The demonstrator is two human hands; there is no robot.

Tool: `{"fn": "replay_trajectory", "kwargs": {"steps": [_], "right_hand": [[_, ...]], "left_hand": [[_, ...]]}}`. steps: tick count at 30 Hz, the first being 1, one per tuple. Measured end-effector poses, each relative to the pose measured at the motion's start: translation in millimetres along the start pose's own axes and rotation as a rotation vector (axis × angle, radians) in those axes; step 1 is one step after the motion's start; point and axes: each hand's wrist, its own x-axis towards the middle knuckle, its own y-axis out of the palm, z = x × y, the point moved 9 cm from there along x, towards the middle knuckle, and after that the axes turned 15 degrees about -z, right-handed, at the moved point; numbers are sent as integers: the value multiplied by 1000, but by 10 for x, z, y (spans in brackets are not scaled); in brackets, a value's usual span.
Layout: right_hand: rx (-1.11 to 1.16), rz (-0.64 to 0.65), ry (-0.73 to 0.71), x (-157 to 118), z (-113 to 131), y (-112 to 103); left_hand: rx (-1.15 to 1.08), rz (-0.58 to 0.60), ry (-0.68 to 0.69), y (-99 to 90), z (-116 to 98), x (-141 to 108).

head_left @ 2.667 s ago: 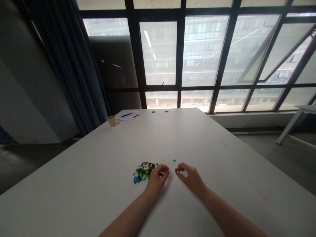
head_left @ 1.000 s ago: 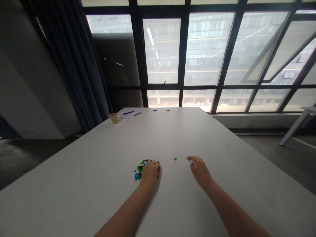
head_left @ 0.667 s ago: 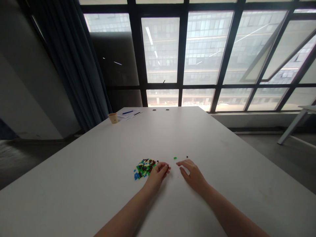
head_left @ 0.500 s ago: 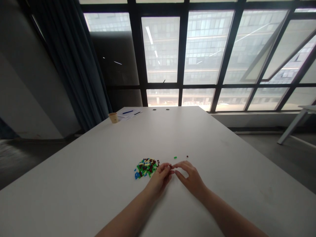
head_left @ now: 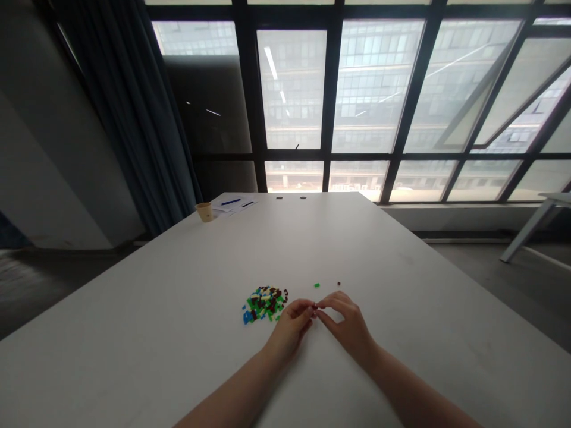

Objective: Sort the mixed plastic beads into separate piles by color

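Note:
My left hand (head_left: 291, 328) is closed in a pinch, with a small dark reddish-brown building brick (head_left: 315, 307) at its fingertips. From the right, the thumb and forefinger of my right hand (head_left: 347, 321) close on the same brick, so the fingertips of both hands meet there. Fingers cover most of it, and its exact shape cannot be made out. Just left of my left hand lies a pile of small building bricks (head_left: 264, 303) in green, blue, cream and dark brown. Beyond the hands, a green brick (head_left: 317, 285) and a small dark brown brick (head_left: 339, 283) lie apart on the table.
The white table (head_left: 285, 244) runs away toward the windows. At its far left stand a tan paper cup (head_left: 204, 212) and sheets of paper (head_left: 226, 208) with a blue pen (head_left: 231, 202) on them. Two dark round discs (head_left: 279, 198) show near the far edge.
Both hands have come slightly nearer to me, and the left has shifted a little right. The right fingertips have drawn closer together at the brick. The pile and loose bricks have stayed put.

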Motion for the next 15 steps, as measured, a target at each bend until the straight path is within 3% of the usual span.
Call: {"fn": "replay_trajectory", "kwargs": {"steps": [7, 11, 15], "right_hand": [[-28, -10, 0, 67, -70, -47], [-159, -177, 113, 222, -567, -392], [-472, -151, 269, 215, -1182, -564]], "left_hand": [[112, -16, 94, -22, -36, 43], [344, -16, 282, -34, -108, 98], [576, 91, 425, 87, -85, 32]]}}
